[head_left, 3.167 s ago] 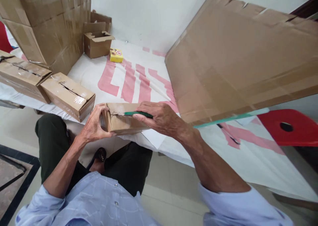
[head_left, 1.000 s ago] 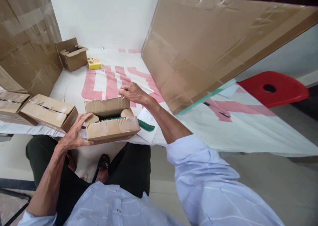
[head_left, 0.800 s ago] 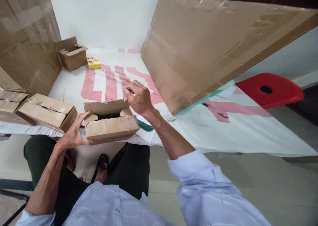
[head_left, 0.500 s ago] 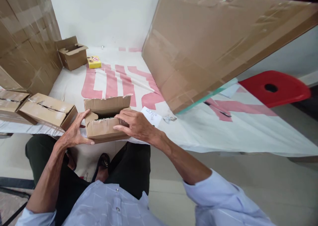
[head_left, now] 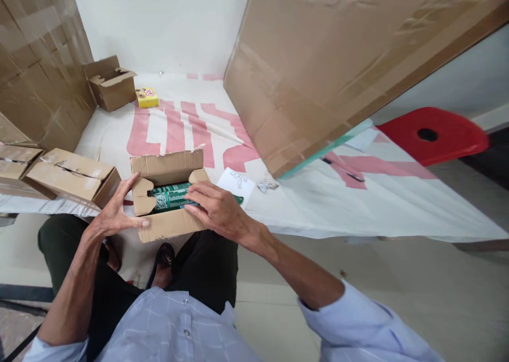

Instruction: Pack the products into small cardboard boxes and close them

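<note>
A small cardboard box (head_left: 169, 228) sits at the table's front edge, its long flaps folded out to front and back. Inside lie green printed packs (head_left: 170, 196), partly covered by the end flaps and my fingers. My left hand (head_left: 119, 211) grips the box's left end, thumb on the front flap and fingers along the side. Over the right half of the box is my right hand (head_left: 217, 208), fingers curled at the packs and flap. A dark green tip (head_left: 238, 199) pokes out behind its knuckles; the rest is hidden, so its kind is unclear.
Two closed cartons (head_left: 73, 174) (head_left: 19, 168) stand to the left. Behind are an open carton (head_left: 115, 89), a yellow box (head_left: 147, 98) and stacked cartons (head_left: 43, 60). A large cardboard panel (head_left: 318, 65) leans at right, near a paper (head_left: 234, 184), a pen (head_left: 353, 176) and a red stool (head_left: 433, 134).
The front flap has swung down towards me, and the green packs inside now show. My right hand has shifted slightly down, and a green tip has appeared beside it.
</note>
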{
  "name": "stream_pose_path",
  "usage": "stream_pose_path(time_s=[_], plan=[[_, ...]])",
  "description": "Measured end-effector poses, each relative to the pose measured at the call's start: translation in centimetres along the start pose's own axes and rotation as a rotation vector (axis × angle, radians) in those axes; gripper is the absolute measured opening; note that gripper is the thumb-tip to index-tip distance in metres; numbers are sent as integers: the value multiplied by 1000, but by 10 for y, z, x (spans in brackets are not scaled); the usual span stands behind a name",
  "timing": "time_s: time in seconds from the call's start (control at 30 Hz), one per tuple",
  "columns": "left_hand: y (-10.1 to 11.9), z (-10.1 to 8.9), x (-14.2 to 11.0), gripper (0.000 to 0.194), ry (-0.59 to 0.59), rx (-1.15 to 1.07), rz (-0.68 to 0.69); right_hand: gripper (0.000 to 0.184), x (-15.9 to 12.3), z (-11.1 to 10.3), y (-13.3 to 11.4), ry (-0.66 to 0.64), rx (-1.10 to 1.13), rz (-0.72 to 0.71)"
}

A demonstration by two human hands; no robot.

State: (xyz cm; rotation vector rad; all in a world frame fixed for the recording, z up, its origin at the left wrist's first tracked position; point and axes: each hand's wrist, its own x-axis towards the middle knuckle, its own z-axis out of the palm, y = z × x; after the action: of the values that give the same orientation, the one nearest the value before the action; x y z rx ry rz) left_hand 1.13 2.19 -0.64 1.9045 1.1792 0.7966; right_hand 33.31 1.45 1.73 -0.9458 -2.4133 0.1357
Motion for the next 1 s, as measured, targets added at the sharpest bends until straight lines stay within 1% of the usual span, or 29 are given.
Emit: stream_pose_path(time_s=[0.07,0.17,0.23,0.3,0.37,0.5,0.63,0.7,0.73,0.77,0.8,0.83,0.87,0.93,0.97,1.0], plan=[[1,1,-1,122,2,9,-9,10,20,2,11,-132,-44,37],[2,0,-2,121,-4,8,-41,24,50,8,23,-384,-109,70],[2,0,-3,122,-6,-9,-58,31,64,14,27,-543,-157,84],[2,0,-3,122,-9,-31,-68,38,72,18,28,-642,-199,79],[3,1,-3,122,-9,-43,-69,43,75,21,30,-671,-224,49],[7,4,-1,123,9,-41,-61,51,75,23,33,-661,-229,-30],[13,6,0,120,32,29,-70,55,76,26,33,-671,-210,-18],[16,7,0,117,47,53,-71,54,76,25,30,-651,-205,-23],[17,7,0,115,56,57,-70,50,76,23,28,-626,-205,-33],[18,8,-1,115,62,58,-68,44,75,20,25,-582,-208,-45],[19,8,-1,114,65,57,-66,35,74,16,23,-510,-215,-52],[19,8,-1,113,66,54,-63,28,72,11,22,-405,-227,-55],[20,8,-1,112,66,52,-62,23,71,4,23,-272,-243,-48],[21,8,-1,112,61,49,-65,22,70,-9,30,25,-275,-4],[21,7,0,112,58,49,-70,22,70,-15,38,141,-277,28],[22,6,0,111,56,51,-77,23,70,-20,47,214,-263,59]])
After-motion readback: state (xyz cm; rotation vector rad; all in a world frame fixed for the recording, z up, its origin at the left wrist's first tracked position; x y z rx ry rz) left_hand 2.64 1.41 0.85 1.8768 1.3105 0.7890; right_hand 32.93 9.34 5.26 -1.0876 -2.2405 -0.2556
